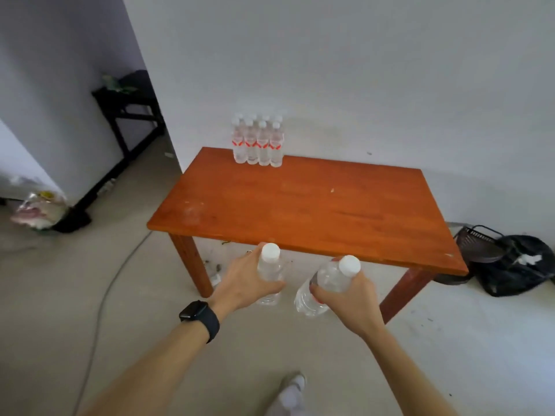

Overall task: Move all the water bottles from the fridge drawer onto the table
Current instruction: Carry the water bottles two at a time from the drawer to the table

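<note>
While a cluster of bottles (257,144) is standing on the surface (315,214), I am clamping left hand (244,280) and right hand (353,298) fingers (317,292) round two more bottles (270,267), not yet set down; fridge drawer unseen.

Left hand (240,283) grips one upright bottle (270,273); right hand (350,295) grips a tilted bottle (326,283), both before the near edge of the counter (300,211). Cluster of bottles (258,142) stands at far edge against wall.
</note>
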A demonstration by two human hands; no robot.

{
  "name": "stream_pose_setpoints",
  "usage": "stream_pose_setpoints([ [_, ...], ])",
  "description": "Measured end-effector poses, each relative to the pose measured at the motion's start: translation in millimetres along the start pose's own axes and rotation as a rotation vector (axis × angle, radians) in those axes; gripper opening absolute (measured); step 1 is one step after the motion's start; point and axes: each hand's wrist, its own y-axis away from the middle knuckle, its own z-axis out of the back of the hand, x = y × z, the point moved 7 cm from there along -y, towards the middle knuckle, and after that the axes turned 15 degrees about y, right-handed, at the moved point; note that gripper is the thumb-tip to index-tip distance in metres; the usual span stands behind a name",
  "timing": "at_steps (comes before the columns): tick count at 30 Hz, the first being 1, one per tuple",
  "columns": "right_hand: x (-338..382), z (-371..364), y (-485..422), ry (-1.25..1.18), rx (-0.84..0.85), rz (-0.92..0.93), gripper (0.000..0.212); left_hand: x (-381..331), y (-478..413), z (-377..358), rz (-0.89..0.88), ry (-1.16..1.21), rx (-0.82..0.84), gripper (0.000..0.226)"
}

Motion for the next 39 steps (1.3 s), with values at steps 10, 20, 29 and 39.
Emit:
stream_pose_setpoints([
  [10, 55.2, -85.4, -210.9, 0.02, 0.115, -0.006, 0.048, 66.5, -178.6, 89.7, 0.064, -0.014, -0.091, 0.063],
  [20, 102.1, -154.2, -366.8, 0.172, 0.232, 0.022, 0.052, 120.9, -314.6, 146.4, 0.176, 0.112, -0.138, 0.068],
  [29, 144.3, -249.6, -491.4, 0.202, 0.347, 0.002, 0.055, 197.0, -444.8, 190.3, 0.289, 0.02, -0.053, 0.074],
  [39, 205.0, -293.6, -624.9, 0.075, 0.189, -0.129, 0.062, 247.8, -606.6, 232.5, 0.244, 0.061, 0.104, 0.073],
])
